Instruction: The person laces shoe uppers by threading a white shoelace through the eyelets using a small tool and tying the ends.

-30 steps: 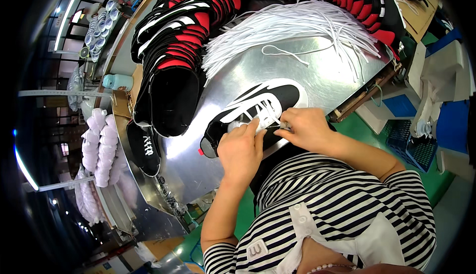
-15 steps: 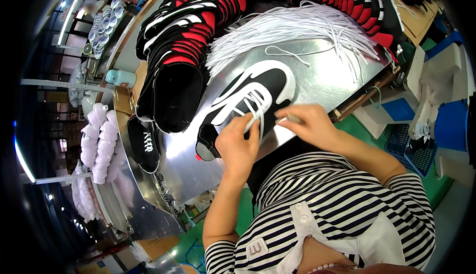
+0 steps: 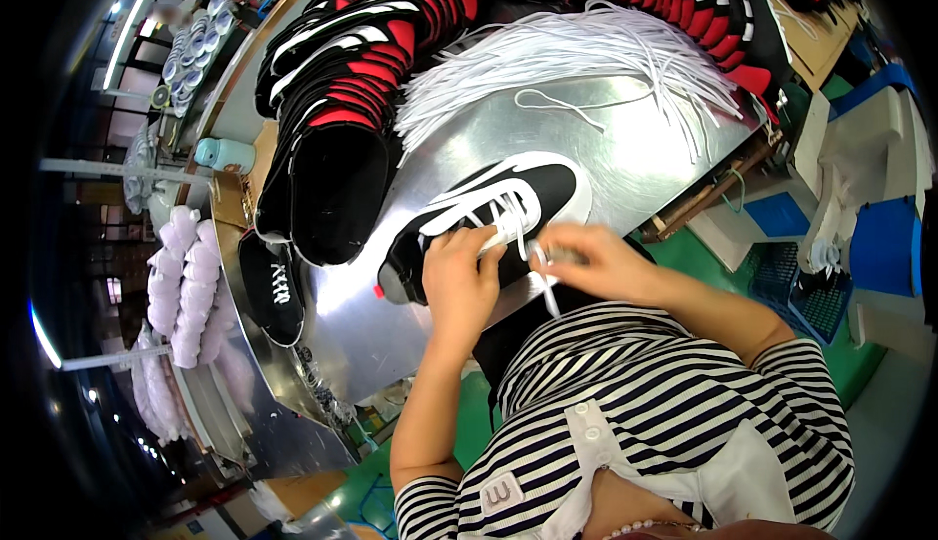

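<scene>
A black and white shoe upper [image 3: 489, 188] lies on the metal tabletop, its white lace [image 3: 508, 217] threaded across part of the opening. My left hand [image 3: 459, 274] is closed on the near edge of the upper, thumb and fingers pinching beside the lace. Just to its right, my right hand [image 3: 591, 261] is curled shut around the lace, and a white strand hangs below its fingers. Something greyish also shows in that hand, too smeared by motion to name. The upper's heel end, with a small red tab [image 3: 379, 291], points to the lower left.
Beyond the shoe lies a big heap of white laces [image 3: 567, 71]. Stacked black, red and white uppers [image 3: 342, 129] line the left and back of the table. A laced black upper [image 3: 274, 286] lies at the left edge, near a light-blue bottle [image 3: 225, 155].
The upper has tilted and its toe has dropped slightly nearer to me. My right hand has moved a little left and down, and a lace strand now hangs beneath it.
</scene>
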